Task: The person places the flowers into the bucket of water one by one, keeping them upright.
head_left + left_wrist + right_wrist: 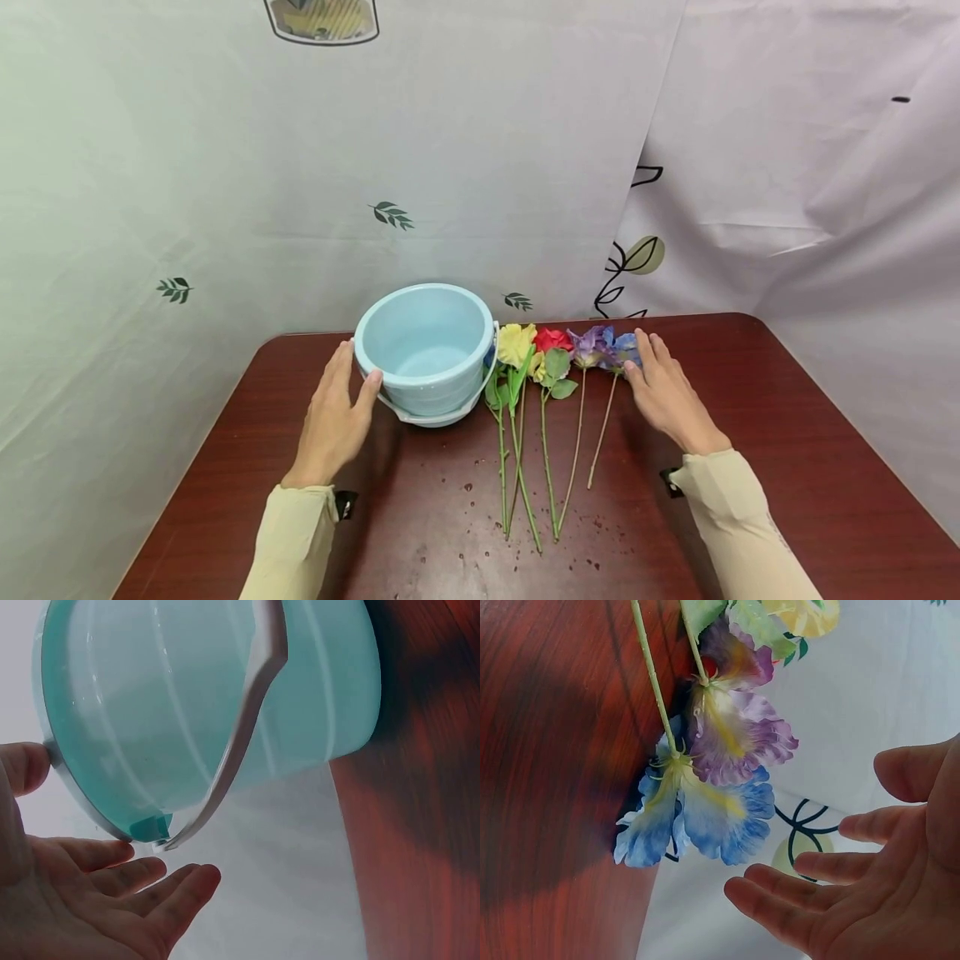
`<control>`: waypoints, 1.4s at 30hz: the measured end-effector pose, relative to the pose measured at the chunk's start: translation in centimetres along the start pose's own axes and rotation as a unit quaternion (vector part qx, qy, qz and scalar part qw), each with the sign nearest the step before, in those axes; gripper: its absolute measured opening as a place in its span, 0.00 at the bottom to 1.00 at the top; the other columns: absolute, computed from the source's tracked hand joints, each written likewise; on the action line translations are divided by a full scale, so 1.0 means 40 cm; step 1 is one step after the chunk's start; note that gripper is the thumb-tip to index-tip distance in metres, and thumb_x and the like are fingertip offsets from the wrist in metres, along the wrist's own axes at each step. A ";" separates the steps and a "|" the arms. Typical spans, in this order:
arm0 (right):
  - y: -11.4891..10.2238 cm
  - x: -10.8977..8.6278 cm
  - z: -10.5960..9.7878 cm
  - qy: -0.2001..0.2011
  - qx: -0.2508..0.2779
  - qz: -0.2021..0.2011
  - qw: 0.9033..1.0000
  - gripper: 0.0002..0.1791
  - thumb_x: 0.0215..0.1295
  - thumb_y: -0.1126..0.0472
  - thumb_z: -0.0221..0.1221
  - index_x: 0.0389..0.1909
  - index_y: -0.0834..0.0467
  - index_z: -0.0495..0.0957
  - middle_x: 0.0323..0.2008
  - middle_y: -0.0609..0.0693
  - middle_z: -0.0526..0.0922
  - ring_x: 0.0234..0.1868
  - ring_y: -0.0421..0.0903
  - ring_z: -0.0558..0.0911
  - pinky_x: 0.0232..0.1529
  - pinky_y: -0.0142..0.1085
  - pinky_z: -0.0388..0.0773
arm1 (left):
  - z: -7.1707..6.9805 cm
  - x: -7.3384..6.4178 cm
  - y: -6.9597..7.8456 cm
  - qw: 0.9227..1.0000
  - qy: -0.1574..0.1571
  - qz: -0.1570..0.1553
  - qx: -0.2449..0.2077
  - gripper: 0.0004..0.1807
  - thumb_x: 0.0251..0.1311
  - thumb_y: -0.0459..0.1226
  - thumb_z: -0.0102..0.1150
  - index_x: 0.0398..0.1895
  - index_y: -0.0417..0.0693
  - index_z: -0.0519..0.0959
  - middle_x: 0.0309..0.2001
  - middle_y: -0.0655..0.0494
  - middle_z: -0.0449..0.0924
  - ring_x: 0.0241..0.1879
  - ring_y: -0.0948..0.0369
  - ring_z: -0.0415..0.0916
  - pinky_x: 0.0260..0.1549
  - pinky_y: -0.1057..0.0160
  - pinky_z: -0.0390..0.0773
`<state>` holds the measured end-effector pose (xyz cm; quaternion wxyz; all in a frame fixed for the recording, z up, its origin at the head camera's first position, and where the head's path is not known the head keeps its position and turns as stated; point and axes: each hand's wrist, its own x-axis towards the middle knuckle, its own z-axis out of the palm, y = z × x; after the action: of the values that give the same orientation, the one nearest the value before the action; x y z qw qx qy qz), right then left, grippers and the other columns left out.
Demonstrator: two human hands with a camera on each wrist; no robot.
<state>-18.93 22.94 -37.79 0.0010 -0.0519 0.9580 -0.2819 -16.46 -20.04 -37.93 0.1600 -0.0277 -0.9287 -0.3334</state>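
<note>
The reddish-brown surface meets a pale printed cloth along its back edge, and its side edges slant outward toward the person. A light blue bucket stands upright near that back edge, left of the middle, with its handle hanging down. Artificial flowers lie just right of it: yellow, red, purple and blue, heads toward the cloth, stems toward the person. A band of wood runs between the bucket and the left edge; a wider one runs between the flowers and the right edge.

The left hand is at the bucket's left side, thumb touching the rim, fingers extended and thumb well apart from them. The right hand is just right of the blue flower, fingers nearly straight, thumb apart, gripping nothing; whether it touches the petals I cannot tell.
</note>
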 end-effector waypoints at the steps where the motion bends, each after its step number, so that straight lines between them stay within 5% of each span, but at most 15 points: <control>1: 0.000 0.001 0.000 0.001 0.000 -0.001 1.000 0.35 0.78 0.47 0.34 0.76 0.57 0.33 0.74 0.67 0.34 0.70 0.73 0.43 0.67 0.68 0.42 | 0.001 0.001 -0.001 1.000 0.001 0.003 -0.008 0.38 0.71 0.55 0.43 0.77 0.52 0.47 0.76 0.49 0.47 0.72 0.47 0.48 0.67 0.37 0.56; 15: -0.004 0.014 -0.003 0.002 0.010 -0.006 1.000 0.35 0.77 0.58 0.40 0.76 0.62 0.34 0.73 0.70 0.36 0.71 0.71 0.42 0.68 0.68 0.41 | 0.011 0.005 -0.004 0.996 0.015 -0.002 -0.086 0.35 0.71 0.47 0.49 0.75 0.43 0.53 0.73 0.44 0.53 0.71 0.48 0.52 0.68 0.43 0.57; 24: -0.008 0.031 -0.005 0.015 0.010 0.000 1.000 0.36 0.75 0.59 0.44 0.75 0.65 0.37 0.72 0.71 0.40 0.71 0.70 0.46 0.67 0.68 0.48 | 0.015 0.004 -0.001 0.982 0.025 -0.030 -0.183 0.33 0.70 0.41 0.52 0.74 0.42 0.55 0.71 0.47 0.56 0.63 0.51 0.65 0.62 0.51 0.71; 35: -0.011 0.060 -0.005 0.037 0.015 0.015 0.999 0.35 0.72 0.60 0.48 0.72 0.71 0.46 0.68 0.74 0.51 0.67 0.72 0.56 0.63 0.67 0.57 | 0.016 0.004 0.010 0.972 0.023 -0.056 -0.229 0.34 0.68 0.42 0.54 0.74 0.47 0.55 0.72 0.52 0.55 0.63 0.53 0.65 0.64 0.54 0.69; 42: -0.010 0.070 -0.002 0.053 0.016 0.025 0.998 0.32 0.71 0.62 0.49 0.69 0.75 0.52 0.63 0.77 0.58 0.62 0.73 0.63 0.60 0.67 0.64 | 0.016 0.013 0.015 0.968 0.031 -0.045 -0.244 0.34 0.68 0.40 0.54 0.74 0.46 0.55 0.72 0.53 0.54 0.64 0.54 0.63 0.65 0.55 0.68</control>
<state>-21.69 22.35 -37.44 -0.0420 -0.0132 0.9531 -0.2994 -17.04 -19.20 -37.88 0.1615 -0.0140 -0.8140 -0.5578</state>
